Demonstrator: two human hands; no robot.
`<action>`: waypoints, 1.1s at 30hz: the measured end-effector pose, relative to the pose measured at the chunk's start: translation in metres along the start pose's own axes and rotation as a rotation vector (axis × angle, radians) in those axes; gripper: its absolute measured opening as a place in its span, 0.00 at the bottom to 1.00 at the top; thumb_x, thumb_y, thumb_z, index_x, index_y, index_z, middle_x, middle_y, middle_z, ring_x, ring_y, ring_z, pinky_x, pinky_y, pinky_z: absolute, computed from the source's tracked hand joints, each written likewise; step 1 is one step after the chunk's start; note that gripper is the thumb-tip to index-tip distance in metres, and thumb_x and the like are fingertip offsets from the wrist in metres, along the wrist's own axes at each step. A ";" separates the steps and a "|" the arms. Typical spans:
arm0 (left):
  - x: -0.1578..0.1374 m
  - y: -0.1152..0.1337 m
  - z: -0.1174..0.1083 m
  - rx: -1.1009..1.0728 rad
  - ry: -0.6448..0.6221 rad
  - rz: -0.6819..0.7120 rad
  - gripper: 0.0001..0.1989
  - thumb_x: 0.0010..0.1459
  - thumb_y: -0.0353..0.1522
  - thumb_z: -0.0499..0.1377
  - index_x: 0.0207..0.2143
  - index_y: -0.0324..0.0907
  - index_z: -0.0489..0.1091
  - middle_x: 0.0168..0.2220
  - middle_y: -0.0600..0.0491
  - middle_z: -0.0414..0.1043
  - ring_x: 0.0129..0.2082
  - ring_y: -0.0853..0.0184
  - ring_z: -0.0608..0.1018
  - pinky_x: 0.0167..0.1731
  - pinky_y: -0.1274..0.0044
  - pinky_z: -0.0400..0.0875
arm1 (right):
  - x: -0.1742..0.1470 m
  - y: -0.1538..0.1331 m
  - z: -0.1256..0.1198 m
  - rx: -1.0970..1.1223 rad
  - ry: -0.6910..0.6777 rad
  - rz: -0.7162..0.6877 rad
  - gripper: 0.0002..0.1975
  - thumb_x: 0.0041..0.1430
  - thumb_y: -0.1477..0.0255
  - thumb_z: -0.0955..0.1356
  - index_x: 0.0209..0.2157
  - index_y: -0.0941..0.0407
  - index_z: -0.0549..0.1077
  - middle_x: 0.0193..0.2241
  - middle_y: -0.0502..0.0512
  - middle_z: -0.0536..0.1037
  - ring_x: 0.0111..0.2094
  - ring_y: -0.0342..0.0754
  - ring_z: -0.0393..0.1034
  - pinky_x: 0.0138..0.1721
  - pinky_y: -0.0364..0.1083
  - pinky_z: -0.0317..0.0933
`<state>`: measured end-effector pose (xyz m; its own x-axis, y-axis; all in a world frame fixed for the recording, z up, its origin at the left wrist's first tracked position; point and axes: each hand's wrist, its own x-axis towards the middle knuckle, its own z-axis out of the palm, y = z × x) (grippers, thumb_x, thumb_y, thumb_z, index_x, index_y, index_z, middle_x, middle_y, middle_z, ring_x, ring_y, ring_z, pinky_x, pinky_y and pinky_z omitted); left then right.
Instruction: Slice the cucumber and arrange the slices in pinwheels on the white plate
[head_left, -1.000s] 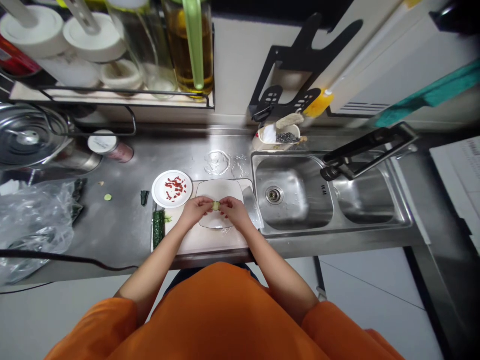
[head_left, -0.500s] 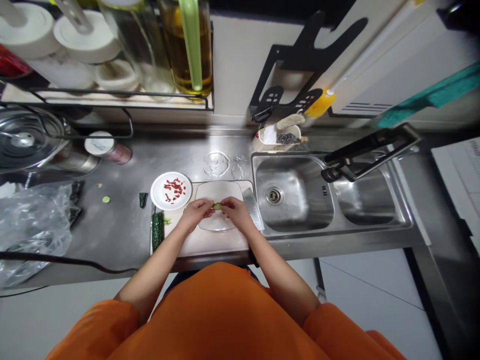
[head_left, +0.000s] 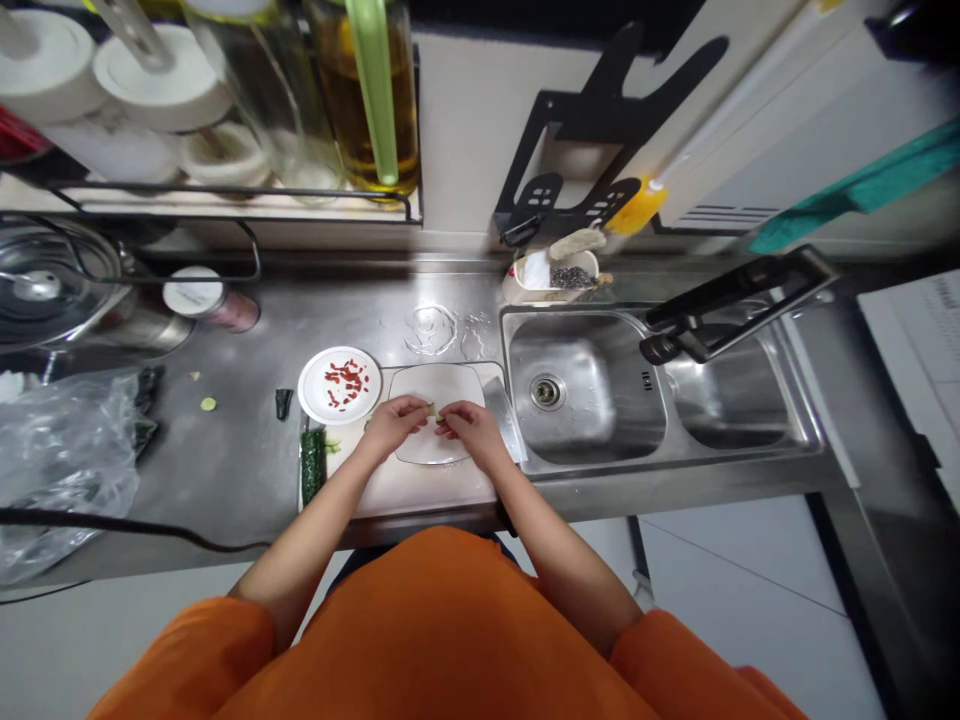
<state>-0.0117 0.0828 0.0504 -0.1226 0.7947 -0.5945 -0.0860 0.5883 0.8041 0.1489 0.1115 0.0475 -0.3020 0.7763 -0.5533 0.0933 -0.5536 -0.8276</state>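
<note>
Your left hand (head_left: 399, 424) pinches small cucumber piece (head_left: 431, 409) above square plate (head_left: 439, 382), near front edge of desk (head_left: 240, 450); cannot tell whether your right hand (head_left: 472, 428) grips anything. Piece could slip if pinch loosens.

I stand at a stainless-steel counter (head_left: 232, 450) with a double-bowl sink (head_left: 585, 375) to my right; ahead rises a pale wall (head_left: 465, 120).
</note>
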 end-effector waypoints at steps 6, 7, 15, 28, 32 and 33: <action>0.022 0.002 -0.001 0.217 0.092 0.092 0.15 0.46 0.42 0.61 0.29 0.40 0.73 0.22 0.54 0.73 0.22 0.70 0.73 0.27 0.78 0.67 | 0.020 0.008 0.002 -0.088 0.049 -0.035 0.07 0.46 0.70 0.67 0.29 0.56 0.70 0.20 0.46 0.72 0.23 0.42 0.70 0.25 0.40 0.61; 0.026 0.002 -0.001 0.262 0.110 0.104 0.14 0.47 0.42 0.60 0.30 0.40 0.74 0.23 0.55 0.73 0.23 0.70 0.73 0.28 0.78 0.67 | 0.025 0.010 0.002 -0.130 0.063 -0.048 0.07 0.45 0.71 0.67 0.30 0.56 0.70 0.20 0.45 0.72 0.22 0.42 0.69 0.26 0.41 0.61; 0.056 0.013 0.003 0.636 0.238 0.226 0.10 0.52 0.36 0.57 0.33 0.44 0.75 0.26 0.55 0.75 0.30 0.67 0.75 0.35 0.77 0.65 | 0.061 0.010 0.003 -0.464 0.188 -0.148 0.06 0.46 0.73 0.66 0.31 0.54 0.69 0.21 0.43 0.71 0.27 0.43 0.68 0.33 0.43 0.61; 0.048 0.017 -0.001 0.503 0.236 0.187 0.09 0.49 0.35 0.59 0.32 0.44 0.75 0.26 0.55 0.75 0.29 0.68 0.74 0.34 0.77 0.65 | 0.065 0.010 -0.001 -0.417 0.136 -0.137 0.06 0.48 0.73 0.66 0.31 0.54 0.69 0.20 0.44 0.71 0.26 0.43 0.69 0.31 0.42 0.62; 0.047 0.012 0.002 0.139 0.115 0.058 0.13 0.49 0.41 0.59 0.30 0.40 0.73 0.20 0.56 0.69 0.22 0.71 0.71 0.27 0.79 0.63 | 0.064 0.009 -0.001 -0.395 0.131 -0.153 0.06 0.48 0.74 0.65 0.31 0.54 0.69 0.21 0.44 0.72 0.25 0.42 0.69 0.31 0.42 0.63; 0.047 0.011 0.002 0.033 0.081 0.026 0.14 0.49 0.42 0.60 0.29 0.39 0.72 0.20 0.55 0.69 0.21 0.72 0.70 0.25 0.79 0.63 | 0.063 0.008 -0.001 -0.383 0.131 -0.158 0.06 0.48 0.74 0.65 0.31 0.54 0.69 0.21 0.44 0.72 0.25 0.42 0.69 0.30 0.42 0.63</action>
<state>-0.0161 0.1273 0.0311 -0.2042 0.7956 -0.5703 -0.0497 0.5734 0.8177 0.1317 0.1561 0.0058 -0.2202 0.8877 -0.4043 0.4082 -0.2926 -0.8647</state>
